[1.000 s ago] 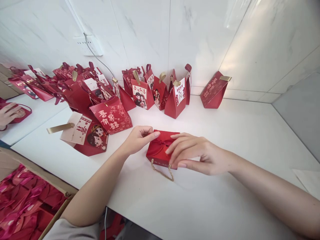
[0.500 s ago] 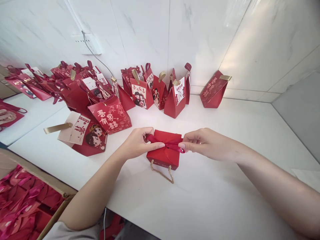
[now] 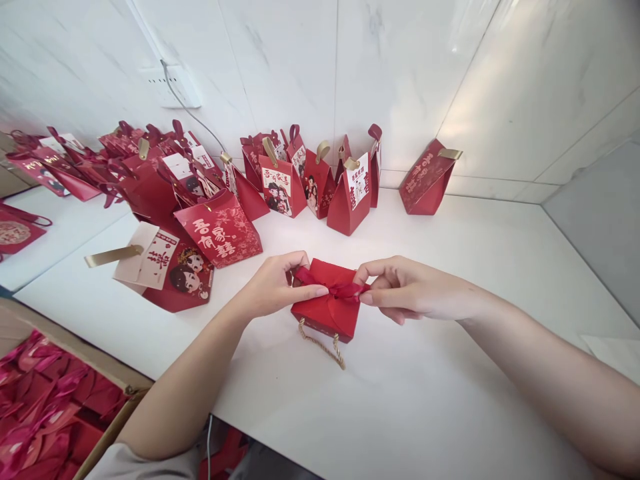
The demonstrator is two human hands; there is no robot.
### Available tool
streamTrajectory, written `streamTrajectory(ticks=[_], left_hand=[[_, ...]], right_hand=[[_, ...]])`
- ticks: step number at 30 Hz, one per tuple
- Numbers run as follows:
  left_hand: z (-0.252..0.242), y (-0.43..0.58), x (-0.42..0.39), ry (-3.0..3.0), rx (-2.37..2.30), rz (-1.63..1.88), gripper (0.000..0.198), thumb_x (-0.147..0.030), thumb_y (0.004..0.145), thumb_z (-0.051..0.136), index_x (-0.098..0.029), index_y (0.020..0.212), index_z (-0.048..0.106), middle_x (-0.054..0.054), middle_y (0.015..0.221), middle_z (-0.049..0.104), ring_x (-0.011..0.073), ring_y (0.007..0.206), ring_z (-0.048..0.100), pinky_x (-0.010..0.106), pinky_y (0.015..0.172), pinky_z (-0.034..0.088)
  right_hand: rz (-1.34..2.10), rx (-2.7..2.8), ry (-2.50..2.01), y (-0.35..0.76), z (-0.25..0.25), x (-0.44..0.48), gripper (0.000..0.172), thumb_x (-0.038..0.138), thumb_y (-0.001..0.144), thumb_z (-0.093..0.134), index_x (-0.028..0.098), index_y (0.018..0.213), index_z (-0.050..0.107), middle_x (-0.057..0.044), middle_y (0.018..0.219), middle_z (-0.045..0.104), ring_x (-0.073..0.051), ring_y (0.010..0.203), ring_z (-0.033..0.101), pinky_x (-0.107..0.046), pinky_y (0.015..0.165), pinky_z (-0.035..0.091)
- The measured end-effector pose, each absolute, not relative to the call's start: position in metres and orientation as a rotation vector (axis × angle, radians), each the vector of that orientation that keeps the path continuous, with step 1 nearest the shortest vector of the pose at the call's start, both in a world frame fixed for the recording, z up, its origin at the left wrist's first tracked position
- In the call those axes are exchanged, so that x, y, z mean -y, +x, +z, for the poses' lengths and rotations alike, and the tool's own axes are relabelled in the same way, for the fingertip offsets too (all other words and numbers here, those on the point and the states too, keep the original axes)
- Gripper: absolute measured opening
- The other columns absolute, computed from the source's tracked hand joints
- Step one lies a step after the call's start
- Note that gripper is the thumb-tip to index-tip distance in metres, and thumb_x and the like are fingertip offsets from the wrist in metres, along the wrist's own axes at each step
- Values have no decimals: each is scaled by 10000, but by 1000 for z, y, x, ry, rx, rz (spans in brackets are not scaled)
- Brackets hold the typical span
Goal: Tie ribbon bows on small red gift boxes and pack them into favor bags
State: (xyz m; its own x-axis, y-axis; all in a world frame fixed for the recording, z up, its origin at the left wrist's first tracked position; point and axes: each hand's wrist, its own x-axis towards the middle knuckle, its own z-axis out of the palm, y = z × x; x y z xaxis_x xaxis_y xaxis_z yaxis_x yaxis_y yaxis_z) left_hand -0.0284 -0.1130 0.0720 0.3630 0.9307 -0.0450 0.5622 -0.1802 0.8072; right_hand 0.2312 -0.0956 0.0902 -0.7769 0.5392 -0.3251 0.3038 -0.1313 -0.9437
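Taking the small red box [image 3: 326,315] as the hub of a clock, with twelve toward the tiled wall [image 3: 415,80], both bare hands met over it from opposite sides. The box sat on the white table [image 3: 425,400], ribbon side up, its twisted gold cord [image 3: 323,345] drooping onto the tabletop at six o'clock. The left hand [image 3: 274,285] came in from nine, its forearm slanting up from about seven; the thumb was stretched nearly straight toward three, its tip laid on the magenta ribbon [image 3: 348,291] near the knot, while the index finger was bent back in a hook at the box's edge, so that the ribbon's near end was held between them. The remaining left fingertips were hidden. The right hand [image 3: 400,290] entered from three, forearm running back toward four, wrist low and slightly bent; thumb and index finger were closed in a narrow pinch on the ribbon's other end, and the other fingers curled loosely underneath, clear of the box. Standing bags [image 3: 305,177] clustered around twelve, one gold-tabbed bag [image 3: 425,180] leaned between one and two, a bag with cartoon faces [image 3: 193,275] lay tilted between nine and ten, and a carton of red boxes [image 3: 131,393] stood past eight, near the left forearm
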Motion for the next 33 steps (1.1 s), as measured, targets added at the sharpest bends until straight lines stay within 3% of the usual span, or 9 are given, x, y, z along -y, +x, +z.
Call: streamTrajectory(ticks=[5,12,23,27,33], left_hand=[[74,-32,111,1572,-1037,603,297,-320,757,766,-156,809,524,13,789,606,111,701,548,214,602,429],[74,-38,108,1415,-943,522,283,-299,777,758,-158,860,527,-13,698,587,67,581,491,171,524,396],[74,-41,105,1413,-936,451,279,-288,782,751,-157,862,519,-16,735,574,57,588,481,161,513,395],[73,-42,105,1410,-913,459,278,-272,771,759,-146,792,512,-12,753,574,59,612,498,163,519,406],[74,-46,103,1380,-891,423,318,-246,772,763,-150,724,464,-48,619,553,33,503,456,143,453,361]], right_hand=[[2179,1829,-854,232,86,92,52,224,871,587,189,889,553,81,461,558,-43,351,342,-182,380,231],[2216,1807,-805,233,80,87,267,414,837,695,175,866,581,60,499,603,-33,343,387,-159,337,256],[2318,1850,-821,233,76,84,371,513,879,608,149,871,682,-7,533,685,-66,329,514,-166,336,354],[2257,1835,-814,233,72,82,417,538,870,610,143,752,672,-3,513,657,-60,340,494,-174,345,356],[2150,1781,-907,232,69,79,437,533,854,638,149,645,637,38,387,534,-44,322,405,-170,331,277]])
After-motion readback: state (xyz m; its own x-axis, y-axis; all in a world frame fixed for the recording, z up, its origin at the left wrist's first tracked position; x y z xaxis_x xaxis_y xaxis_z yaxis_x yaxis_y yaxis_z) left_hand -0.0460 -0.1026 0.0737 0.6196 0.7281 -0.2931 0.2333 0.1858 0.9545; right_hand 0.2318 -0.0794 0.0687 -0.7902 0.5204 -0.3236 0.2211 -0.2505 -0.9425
